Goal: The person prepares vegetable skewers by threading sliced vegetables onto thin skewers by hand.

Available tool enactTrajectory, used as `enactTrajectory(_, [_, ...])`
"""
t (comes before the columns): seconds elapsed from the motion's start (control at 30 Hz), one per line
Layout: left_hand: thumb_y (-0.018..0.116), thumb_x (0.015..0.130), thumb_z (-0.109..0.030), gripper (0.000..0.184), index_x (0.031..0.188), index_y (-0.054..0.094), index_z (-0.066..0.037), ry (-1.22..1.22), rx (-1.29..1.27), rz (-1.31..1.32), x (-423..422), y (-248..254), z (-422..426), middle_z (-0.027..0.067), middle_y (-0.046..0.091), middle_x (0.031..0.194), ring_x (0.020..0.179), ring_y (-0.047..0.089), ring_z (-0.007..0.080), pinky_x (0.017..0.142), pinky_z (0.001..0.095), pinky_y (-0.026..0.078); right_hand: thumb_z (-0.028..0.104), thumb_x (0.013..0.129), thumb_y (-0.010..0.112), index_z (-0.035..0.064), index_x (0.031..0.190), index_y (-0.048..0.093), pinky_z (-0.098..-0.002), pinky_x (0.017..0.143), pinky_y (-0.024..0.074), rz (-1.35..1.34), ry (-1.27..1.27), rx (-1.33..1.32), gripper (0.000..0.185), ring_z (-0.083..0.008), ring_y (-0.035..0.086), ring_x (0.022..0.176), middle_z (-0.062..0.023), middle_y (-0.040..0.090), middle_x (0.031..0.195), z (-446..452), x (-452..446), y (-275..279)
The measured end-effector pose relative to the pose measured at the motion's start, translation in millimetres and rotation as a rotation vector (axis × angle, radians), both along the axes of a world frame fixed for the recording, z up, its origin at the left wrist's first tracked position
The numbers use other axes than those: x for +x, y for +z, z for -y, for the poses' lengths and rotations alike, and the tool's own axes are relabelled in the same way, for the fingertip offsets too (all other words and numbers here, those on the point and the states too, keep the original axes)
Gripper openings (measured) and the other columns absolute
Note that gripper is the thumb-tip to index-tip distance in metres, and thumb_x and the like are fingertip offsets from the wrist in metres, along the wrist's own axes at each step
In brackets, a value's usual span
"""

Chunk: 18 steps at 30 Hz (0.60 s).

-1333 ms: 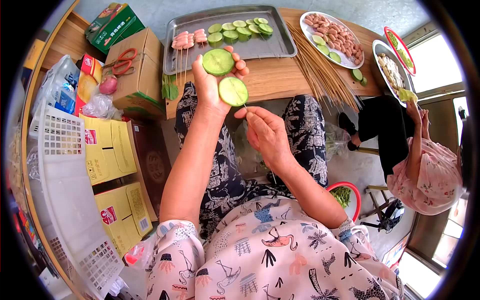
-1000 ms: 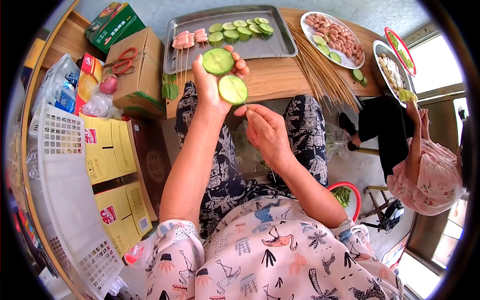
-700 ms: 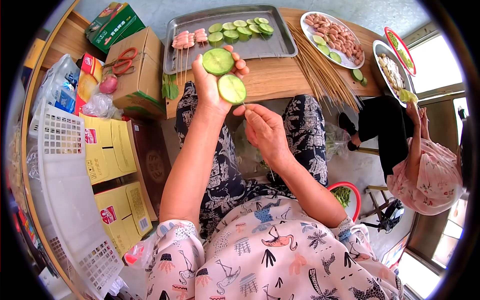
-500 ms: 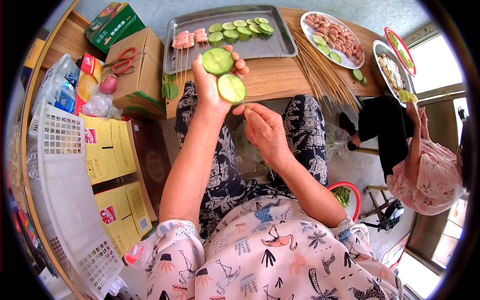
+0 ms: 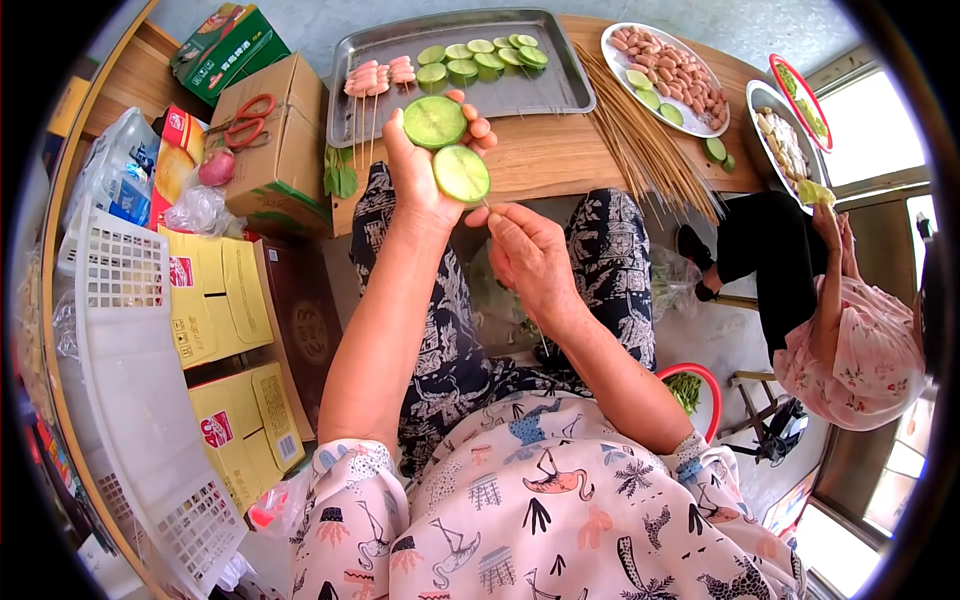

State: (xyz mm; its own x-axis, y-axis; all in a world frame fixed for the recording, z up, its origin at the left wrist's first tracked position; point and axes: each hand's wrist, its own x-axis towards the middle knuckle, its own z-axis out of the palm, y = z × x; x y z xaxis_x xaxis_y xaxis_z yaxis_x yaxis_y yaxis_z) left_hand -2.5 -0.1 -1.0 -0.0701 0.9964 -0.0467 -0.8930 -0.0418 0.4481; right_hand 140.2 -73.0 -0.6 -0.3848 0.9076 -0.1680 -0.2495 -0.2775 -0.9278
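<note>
In my left hand (image 5: 425, 165) lies a round green vegetable slice (image 5: 435, 122), with my fingertips curled around its right edge. Just below it, a second vegetable slice (image 5: 461, 173) sits on the tip end of a thin skewer, partly over my left palm. My right hand (image 5: 532, 255) pinches that skewer (image 5: 487, 205) below the slice. Its shaft runs under my hand and its lower end shows past my wrist. Beyond my hands, a metal tray (image 5: 335, 120) holds skewered green slices (image 5: 488, 62) and small skewered sausages (image 5: 368, 80).
Bare bamboo skewers (image 5: 640, 125) lie fanned over the wooden table (image 5: 540, 150). A white plate (image 5: 608, 45) holds sausages and green slices. Another person (image 5: 850, 340) sits at the right, near a metal bowl (image 5: 755, 95). Boxes (image 5: 265, 140) and a white plastic basket (image 5: 120, 350) stand left.
The lower slice on the skewer has shifted slightly up and left, toward the upper slice. My right hand has moved a little with it; my left hand stays nearly still.
</note>
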Motion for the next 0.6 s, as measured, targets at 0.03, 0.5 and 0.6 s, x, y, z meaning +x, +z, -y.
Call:
enactTrajectory(0.03, [0.033,0.089,-0.04,0.047,0.102,0.054,0.001,-0.012,0.025,0.014,0,-1,0,0.0127,0.055,0.088,0.074,0.054,0.0242,0.069,0.0367,0.049,0.011,0.097,0.045,0.0001,0.097,0.064,-0.0184,0.04,0.0249,-0.003,0.003,-0.003,0.022,-0.0013,0.032,0.045,0.0078,0.04,0.054,0,0,0])
enactTrajectory(0.5, [0.019,0.089,-0.071,0.086,0.121,0.049,0.002,-0.097,-0.148,-0.21,12,0,6,0.0179,0.064,0.1,0.086,0.062,0.0301,0.077,0.0415,0.052,0.011,0.094,0.051,0.0001,0.095,0.064,-0.025,0.05,0.0386,0.337,-0.091,0.344,0.017,-0.0071,0.044,0.052,-0.003,0.051,0.058,-23,4,-4])
enactTrajectory(0.6, [0.023,0.091,-0.068,0.08,0.121,0.049,0.002,-0.203,-0.098,-0.205,9,-12,3,0.0142,0.064,0.099,0.086,0.063,0.0271,0.077,0.0376,0.053,0.011,0.093,0.051,0.0001,0.096,0.063,-0.027,0.052,0.0411,0.417,-0.099,0.396,0.017,-0.0094,0.048,0.054,-0.0079,0.056,0.062,-23,6,-3])
